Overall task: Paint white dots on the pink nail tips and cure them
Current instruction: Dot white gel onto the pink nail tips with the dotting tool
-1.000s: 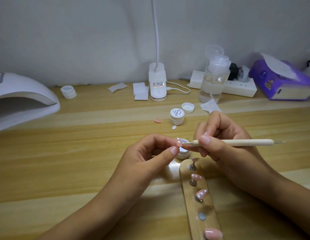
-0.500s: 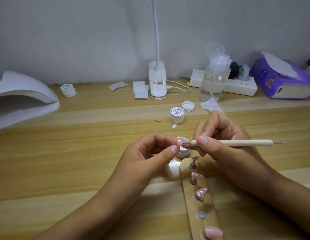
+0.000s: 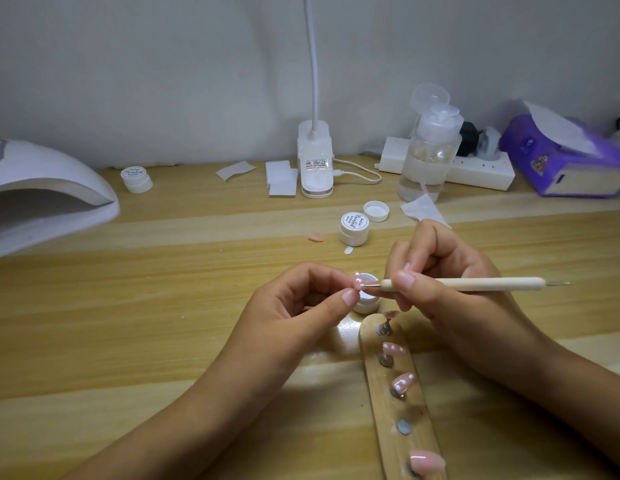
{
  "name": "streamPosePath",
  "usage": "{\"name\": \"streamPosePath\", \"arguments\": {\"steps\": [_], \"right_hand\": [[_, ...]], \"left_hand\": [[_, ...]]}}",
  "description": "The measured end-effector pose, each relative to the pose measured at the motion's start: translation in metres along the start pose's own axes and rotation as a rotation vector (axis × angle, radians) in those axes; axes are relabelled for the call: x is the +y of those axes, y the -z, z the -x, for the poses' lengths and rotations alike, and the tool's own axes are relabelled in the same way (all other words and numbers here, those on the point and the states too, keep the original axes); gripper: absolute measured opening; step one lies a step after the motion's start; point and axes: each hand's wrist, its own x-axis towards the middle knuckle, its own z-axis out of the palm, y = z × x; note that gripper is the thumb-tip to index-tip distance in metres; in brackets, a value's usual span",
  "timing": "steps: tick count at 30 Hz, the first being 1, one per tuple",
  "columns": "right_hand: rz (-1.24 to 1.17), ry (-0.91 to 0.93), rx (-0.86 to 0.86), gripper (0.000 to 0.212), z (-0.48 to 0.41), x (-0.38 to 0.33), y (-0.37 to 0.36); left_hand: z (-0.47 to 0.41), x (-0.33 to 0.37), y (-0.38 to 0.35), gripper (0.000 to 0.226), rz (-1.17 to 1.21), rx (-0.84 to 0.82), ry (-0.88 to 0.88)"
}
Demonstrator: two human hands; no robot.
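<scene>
My left hand (image 3: 294, 306) pinches a small pink nail tip (image 3: 357, 280) between thumb and fingers. My right hand (image 3: 443, 282) grips a cream dotting tool (image 3: 475, 283) like a pen, its metal point touching that nail tip. Just behind the tip sits an open white paint pot (image 3: 367, 299), partly hidden by my fingers. A wooden holder strip (image 3: 388, 382) runs toward me, carrying pink nail tips, two of them (image 3: 392, 349) (image 3: 404, 382) with white dots, one plain (image 3: 427, 459), and one bare metal stud (image 3: 404, 427). The white curing lamp (image 3: 42, 188) stands at the far left.
A closed white pot (image 3: 353, 227), a loose lid (image 3: 376, 210), a loose pink tip (image 3: 316, 237) and paper bits lie mid-table. At the back stand a desk lamp base (image 3: 315, 161), a pump bottle (image 3: 430, 154), a power strip (image 3: 475, 168), a purple tissue box (image 3: 565, 157) and another pot (image 3: 137, 179).
Both hands stay almost in place; the tool's point remains at the pinched nail tip with only tiny shifts.
</scene>
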Motion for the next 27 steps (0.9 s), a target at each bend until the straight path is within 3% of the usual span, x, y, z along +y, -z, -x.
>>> {"name": "streamPosePath", "arguments": {"steps": [27], "right_hand": [[-0.017, 0.006, -0.006, 0.012, -0.0008, 0.0005, 0.0005]], "left_hand": [[-0.0001, -0.0011, 0.0013, 0.007, -0.011, 0.002, 0.002]]}}
